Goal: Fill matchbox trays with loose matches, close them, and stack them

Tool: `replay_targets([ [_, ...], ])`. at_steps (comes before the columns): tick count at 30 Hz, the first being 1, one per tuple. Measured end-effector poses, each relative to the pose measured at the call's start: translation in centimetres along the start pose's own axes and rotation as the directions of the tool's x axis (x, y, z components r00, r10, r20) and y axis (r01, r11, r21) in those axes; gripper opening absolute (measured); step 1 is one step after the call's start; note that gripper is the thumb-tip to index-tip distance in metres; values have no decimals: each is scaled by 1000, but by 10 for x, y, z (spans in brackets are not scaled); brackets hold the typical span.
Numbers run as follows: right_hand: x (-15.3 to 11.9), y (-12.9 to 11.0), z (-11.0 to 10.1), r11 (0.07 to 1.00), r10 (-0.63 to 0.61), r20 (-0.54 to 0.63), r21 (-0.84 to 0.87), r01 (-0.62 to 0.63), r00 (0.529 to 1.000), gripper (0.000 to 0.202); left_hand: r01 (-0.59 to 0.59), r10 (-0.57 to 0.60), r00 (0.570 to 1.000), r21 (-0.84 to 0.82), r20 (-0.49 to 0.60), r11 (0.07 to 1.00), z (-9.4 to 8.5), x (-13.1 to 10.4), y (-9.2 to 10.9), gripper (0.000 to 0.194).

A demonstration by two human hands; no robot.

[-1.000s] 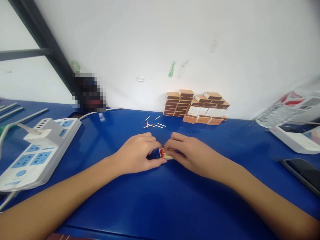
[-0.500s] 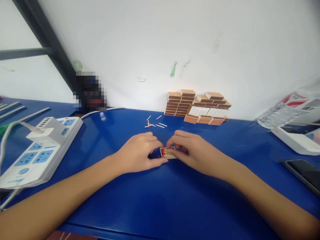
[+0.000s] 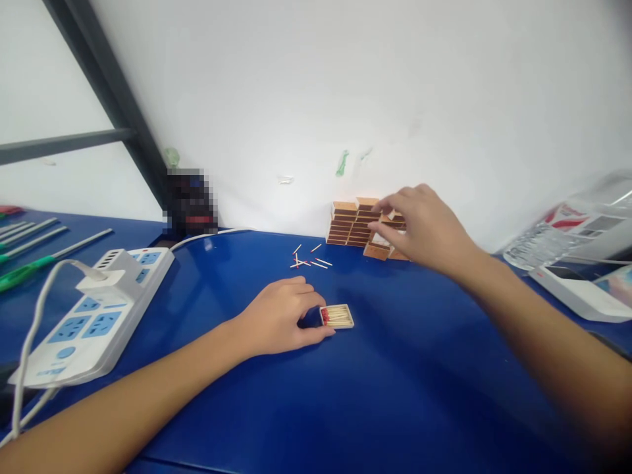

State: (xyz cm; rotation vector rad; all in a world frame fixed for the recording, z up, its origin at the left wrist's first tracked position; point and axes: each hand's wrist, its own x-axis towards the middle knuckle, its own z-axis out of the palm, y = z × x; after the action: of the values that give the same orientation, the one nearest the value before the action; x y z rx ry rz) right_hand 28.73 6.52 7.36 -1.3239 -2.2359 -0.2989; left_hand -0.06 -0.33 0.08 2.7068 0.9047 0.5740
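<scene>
A glossy blue worktop (image 3: 395, 395) fills the lower frame and meets a plain white wall (image 3: 345, 79) marked by a few small green smears. At centre, the person's left hand (image 3: 279, 319) rests on the surface, its grip closed on the left end of an open matchbox tray (image 3: 337, 316); red match heads show at the tray's left side. The right hand (image 3: 424, 227), in the upper right of centre, reaches over a stack of matchboxes (image 3: 353, 224) piled against the wall, its fingers loosely apart and touching the boxes; whether its grip holds one cannot be told. Loose matches (image 3: 309, 258) lie scattered just left of the stack, between it and the tray. At left, a white and blue power strip (image 3: 93, 316) with a plugged-in charger and white cable sits on the worktop, and grey rods (image 3: 34, 234) lie beyond it at the left edge. A dark metal frame (image 3: 103, 92) slants across the upper left corner. At the right edge sit a white device (image 3: 577, 293) and a clear plastic package (image 3: 567, 227).
</scene>
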Motion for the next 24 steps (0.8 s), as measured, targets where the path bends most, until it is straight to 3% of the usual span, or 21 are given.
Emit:
replay_targets([
  [3, 33, 29, 5, 996, 3, 78, -87, 3, 997, 36, -11, 11, 1000, -3, 1, 1000, -1, 0, 0, 29],
  [6, 52, 44, 19, 988, 3, 187, -152, 26, 982, 39, -24, 24, 1000, -10, 0, 1000, -1, 0, 1, 29],
  [10, 62, 49, 32, 984, -5, 167, -177, 35, 986, 30, -31, 32, 999, -14, 9, 999, -1, 0, 2, 30],
  [13, 64, 47, 28, 984, 7, 166, -178, 23, 986, 30, -42, 42, 999, -14, 27, 999, -1, 0, 2, 30],
  [17, 50, 25, 7, 986, -14, 121, -162, 34, 993, 35, -32, 31, 999, -17, -34, 999, -3, -1, 4, 37],
  [19, 31, 3, -1, 995, -48, 115, -86, 58, 992, 34, 2, -6, 984, -25, -178, 1000, -4, 0, 3, 47],
  [21, 6, -24, -3, 998, -54, 152, 31, 50, 987, 35, 31, -41, 941, -34, -336, 999, -6, 0, 1, 55],
  [24, -33, -62, 5, 966, -152, 224, 241, 96, 963, 26, 47, -55, 900, -30, -432, 998, -5, 1, -3, 61],
])
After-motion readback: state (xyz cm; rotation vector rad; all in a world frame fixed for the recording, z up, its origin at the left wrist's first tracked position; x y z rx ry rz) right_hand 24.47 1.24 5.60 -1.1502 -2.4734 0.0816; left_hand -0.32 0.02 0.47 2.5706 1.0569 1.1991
